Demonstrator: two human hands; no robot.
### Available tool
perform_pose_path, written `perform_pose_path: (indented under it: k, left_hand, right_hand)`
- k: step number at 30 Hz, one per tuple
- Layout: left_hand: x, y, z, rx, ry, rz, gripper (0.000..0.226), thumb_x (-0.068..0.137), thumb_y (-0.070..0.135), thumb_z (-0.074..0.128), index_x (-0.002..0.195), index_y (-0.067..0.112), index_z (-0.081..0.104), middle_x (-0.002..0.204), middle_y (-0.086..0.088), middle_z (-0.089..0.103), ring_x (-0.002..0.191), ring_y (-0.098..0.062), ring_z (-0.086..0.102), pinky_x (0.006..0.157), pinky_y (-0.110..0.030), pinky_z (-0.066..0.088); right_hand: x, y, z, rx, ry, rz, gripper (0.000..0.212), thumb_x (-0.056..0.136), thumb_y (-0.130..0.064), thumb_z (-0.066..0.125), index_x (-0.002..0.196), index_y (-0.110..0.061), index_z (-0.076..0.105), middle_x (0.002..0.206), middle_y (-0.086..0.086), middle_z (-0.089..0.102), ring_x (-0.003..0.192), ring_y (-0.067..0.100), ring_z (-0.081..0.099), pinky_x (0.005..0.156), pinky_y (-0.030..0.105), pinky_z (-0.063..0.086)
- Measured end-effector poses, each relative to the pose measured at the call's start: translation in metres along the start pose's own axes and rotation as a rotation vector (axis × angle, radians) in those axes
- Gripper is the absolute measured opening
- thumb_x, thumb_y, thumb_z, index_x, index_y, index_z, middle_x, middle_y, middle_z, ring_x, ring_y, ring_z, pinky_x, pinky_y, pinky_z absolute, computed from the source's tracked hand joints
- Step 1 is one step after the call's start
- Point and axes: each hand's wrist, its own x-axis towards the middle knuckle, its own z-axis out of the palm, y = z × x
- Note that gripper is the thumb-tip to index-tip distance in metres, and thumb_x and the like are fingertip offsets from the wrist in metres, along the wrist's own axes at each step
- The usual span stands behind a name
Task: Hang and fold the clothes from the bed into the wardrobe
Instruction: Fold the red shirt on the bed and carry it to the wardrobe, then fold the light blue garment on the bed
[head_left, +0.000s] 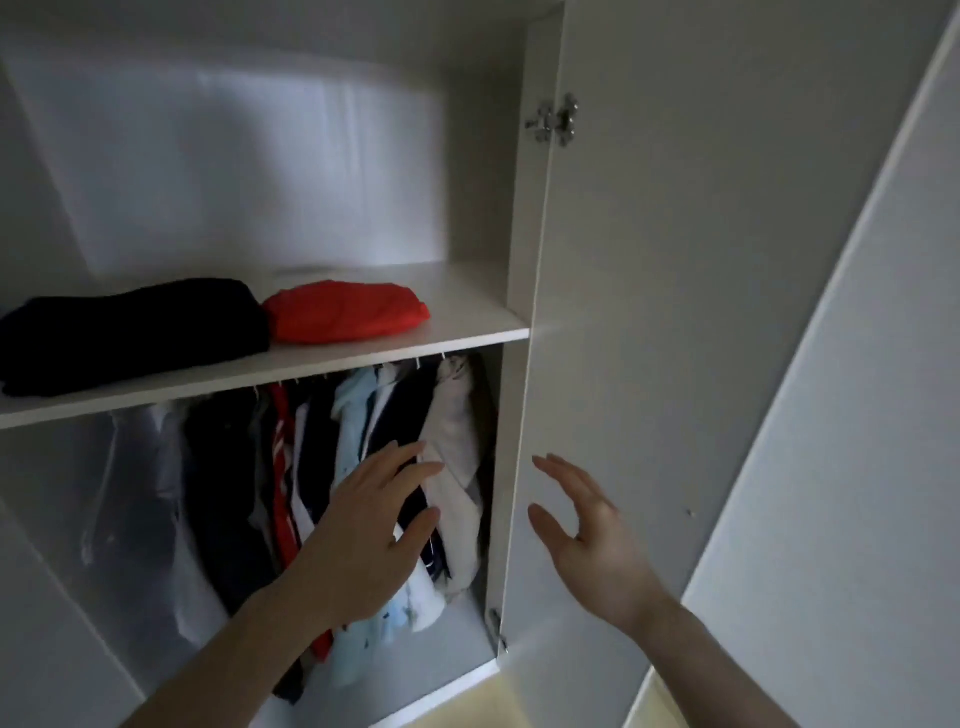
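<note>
The open white wardrobe has a shelf (457, 325) carrying a folded dark garment (130, 332) on the left and a folded red garment (343, 312) beside it. Below the shelf several clothes hang in a row (322, 447), dark, red-striped, pale blue and, at the right end, a beige piece (457, 441). My left hand (374, 525) reaches in with fingers spread in front of the hanging clothes and holds nothing. My right hand (587, 525) is open, fingers spread, in front of the inner face of the right door.
The right wardrobe door (701, 312) stands open with its hinge (556, 119) near the top. A clear plastic cover (124, 493) hangs at the left of the rail. The wardrobe floor (457, 644) shows below the clothes. A pale wall lies to the right.
</note>
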Motion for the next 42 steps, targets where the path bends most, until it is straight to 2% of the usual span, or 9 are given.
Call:
perform_pose_path:
  k: [8, 11, 14, 19, 25, 28, 32, 36, 42]
  left_hand:
    - [-0.064, 0.088, 0.086, -0.165, -0.257, 0.184, 0.049, 0.093, 0.056, 0.044, 0.135, 0.035, 0.058, 0.149, 0.023, 0.042, 0.143, 0.001, 0.034, 0.114, -0.024, 0.035]
    - [-0.086, 0.116, 0.116, -0.198, -0.403, 0.276, 0.055, 0.09, 0.063, 0.038, 0.135, 0.037, 0.057, 0.15, 0.028, 0.038, 0.143, 0.006, 0.029, 0.109, -0.004, 0.02]
    - [-0.1, 0.138, 0.141, -0.196, -0.517, 0.343, 0.062, 0.087, 0.067, 0.033, 0.137, 0.037, 0.056, 0.149, 0.027, 0.037, 0.143, 0.007, 0.028, 0.114, -0.013, 0.019]
    - [-0.17, 0.192, 0.171, -0.228, -0.719, 0.449, 0.048, 0.095, 0.057, 0.048, 0.138, 0.038, 0.054, 0.149, 0.026, 0.036, 0.142, 0.002, 0.029, 0.112, -0.018, 0.024]
    - [-0.251, 0.293, 0.184, -0.243, -0.858, 0.678, 0.04, 0.101, 0.042, 0.055, 0.141, 0.037, 0.052, 0.152, 0.026, 0.034, 0.145, 0.0, 0.028, 0.118, -0.025, 0.026]
    - [-0.303, 0.358, 0.189, -0.259, -0.868, 0.784, 0.043, 0.101, 0.041, 0.056, 0.143, 0.036, 0.051, 0.155, 0.021, 0.035, 0.145, 0.0, 0.029, 0.118, -0.018, 0.021]
    - [-0.394, 0.451, 0.192, -0.304, -0.9, 0.86, 0.042, 0.101, 0.043, 0.056, 0.143, 0.036, 0.053, 0.156, 0.018, 0.037, 0.145, -0.002, 0.031, 0.115, -0.012, 0.015]
    - [-0.501, 0.551, 0.188, -0.372, -0.945, 0.931, 0.041, 0.1, 0.041, 0.058, 0.141, 0.034, 0.055, 0.156, 0.018, 0.037, 0.142, -0.003, 0.036, 0.114, -0.013, 0.019]
    - [-0.612, 0.65, 0.184, -0.385, -1.057, 1.025, 0.041, 0.1, 0.038, 0.059, 0.141, 0.034, 0.055, 0.157, 0.018, 0.035, 0.143, -0.005, 0.037, 0.116, -0.016, 0.023]
  right_hand:
    - [-0.205, 0.037, -0.048, 0.036, 0.174, 0.362, 0.046, 0.102, -0.031, 0.058, 0.145, -0.042, 0.048, 0.144, -0.037, 0.039, 0.131, -0.027, 0.029, 0.102, -0.006, 0.018]
    - [-0.281, 0.045, -0.05, 0.017, 0.329, 0.528, 0.045, 0.101, -0.031, 0.059, 0.144, -0.043, 0.049, 0.144, -0.038, 0.04, 0.129, -0.028, 0.03, 0.108, 0.003, 0.025]
    - [-0.338, 0.044, -0.047, 0.021, 0.434, 0.666, 0.045, 0.1, -0.031, 0.061, 0.142, -0.044, 0.05, 0.143, -0.037, 0.044, 0.131, -0.017, 0.04, 0.112, 0.019, 0.035]
    - [-0.45, 0.021, -0.044, -0.005, 0.51, 0.854, 0.047, 0.1, -0.032, 0.062, 0.144, -0.042, 0.05, 0.142, -0.033, 0.047, 0.129, -0.01, 0.044, 0.097, 0.003, 0.033]
    - [-0.592, -0.017, -0.067, -0.012, 0.718, 0.965, 0.046, 0.099, -0.036, 0.061, 0.143, -0.044, 0.05, 0.144, -0.034, 0.046, 0.133, -0.01, 0.042, 0.109, 0.019, 0.036]
    - [-0.673, -0.038, -0.086, -0.034, 0.795, 0.994, 0.046, 0.099, -0.033, 0.061, 0.143, -0.043, 0.051, 0.143, -0.035, 0.046, 0.133, -0.016, 0.039, 0.113, 0.021, 0.034]
    - [-0.796, -0.066, -0.111, -0.109, 0.851, 1.052, 0.046, 0.1, -0.03, 0.061, 0.144, -0.04, 0.051, 0.143, -0.032, 0.046, 0.129, -0.02, 0.039, 0.106, 0.005, 0.029]
    - [-0.931, -0.1, -0.136, -0.139, 0.916, 1.149, 0.043, 0.1, -0.034, 0.06, 0.14, -0.046, 0.052, 0.144, -0.031, 0.047, 0.133, -0.008, 0.045, 0.115, 0.027, 0.037]
    - [-1.064, -0.144, -0.175, -0.186, 0.962, 1.242, 0.044, 0.101, -0.041, 0.058, 0.143, -0.048, 0.047, 0.144, -0.032, 0.042, 0.124, -0.003, 0.047, 0.106, 0.026, 0.039]
